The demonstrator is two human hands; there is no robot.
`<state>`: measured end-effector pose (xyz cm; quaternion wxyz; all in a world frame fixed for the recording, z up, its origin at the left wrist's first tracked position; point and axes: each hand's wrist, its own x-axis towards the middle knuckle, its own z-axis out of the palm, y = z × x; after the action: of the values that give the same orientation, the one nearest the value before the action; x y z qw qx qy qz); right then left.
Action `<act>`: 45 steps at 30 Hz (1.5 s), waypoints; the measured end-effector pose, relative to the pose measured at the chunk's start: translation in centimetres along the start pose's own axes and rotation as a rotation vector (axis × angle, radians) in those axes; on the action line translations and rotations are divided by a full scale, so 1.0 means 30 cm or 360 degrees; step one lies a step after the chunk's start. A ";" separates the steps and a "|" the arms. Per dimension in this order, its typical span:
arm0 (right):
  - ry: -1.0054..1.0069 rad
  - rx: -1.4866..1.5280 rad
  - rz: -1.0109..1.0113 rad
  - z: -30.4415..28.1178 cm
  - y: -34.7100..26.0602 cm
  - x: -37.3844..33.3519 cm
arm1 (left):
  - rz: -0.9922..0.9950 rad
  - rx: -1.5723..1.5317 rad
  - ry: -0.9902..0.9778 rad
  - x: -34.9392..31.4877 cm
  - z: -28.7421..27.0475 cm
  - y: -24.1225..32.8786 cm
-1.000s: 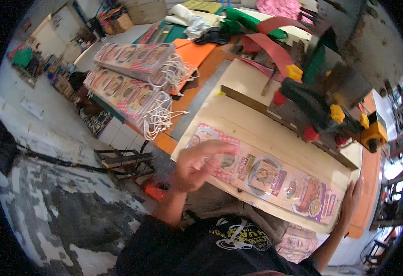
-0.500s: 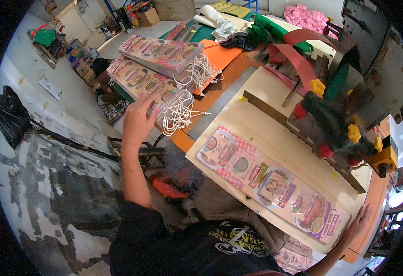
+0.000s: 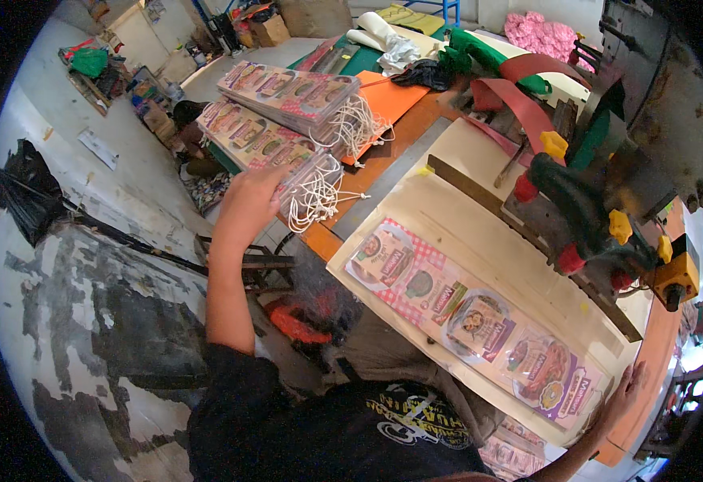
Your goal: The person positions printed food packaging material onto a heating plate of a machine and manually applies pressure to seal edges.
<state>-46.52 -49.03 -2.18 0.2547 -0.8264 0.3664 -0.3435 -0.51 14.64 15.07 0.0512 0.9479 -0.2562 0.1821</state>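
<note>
My left hand (image 3: 248, 202) grips the near edge of the lower stack of printed plastic pouches (image 3: 247, 132), its fingers bent over the edge and partly hidden. White cords (image 3: 315, 197) hang in loops from that end. Another stack of printed pouches (image 3: 291, 90) lies across the back of it. Before me a long pink printed pouch (image 3: 468, 317) lies flat and slantwise on a cream board (image 3: 480, 225). My right hand (image 3: 626, 398) rests beside the board's near right corner, fingers stretched out, holding nothing that I can see.
A dark metal bar (image 3: 528, 245) crosses the board, with a machine carrying yellow knobs (image 3: 554, 146) and a yellow switch box (image 3: 676, 277) behind it. An orange sheet (image 3: 391, 104) and a black plastic bag (image 3: 422, 74) lie at the back. More printed pouches (image 3: 512, 450) sit below the board.
My left hand has turned slightly, and its fingers have moved in over the end of the lower stack. The right hand stays by the board's corner. The view has shifted a little.
</note>
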 end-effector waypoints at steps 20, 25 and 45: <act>0.0041 0.0451 0.0363 0.018 -0.068 0.008 | 0.0114 -0.0609 0.0359 0.091 -0.005 0.010; 0.0071 0.0397 0.0412 0.019 -0.113 0.008 | 0.0101 -0.0416 0.0622 0.285 0.077 -0.031; 0.0065 0.0462 0.0332 0.029 -0.041 -0.001 | 0.0227 0.0047 0.0373 0.423 0.069 0.045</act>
<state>-45.34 -48.11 -1.92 0.3981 -0.7314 0.4017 -0.3811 9.65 7.16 17.88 0.0539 0.9002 -0.3124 0.2987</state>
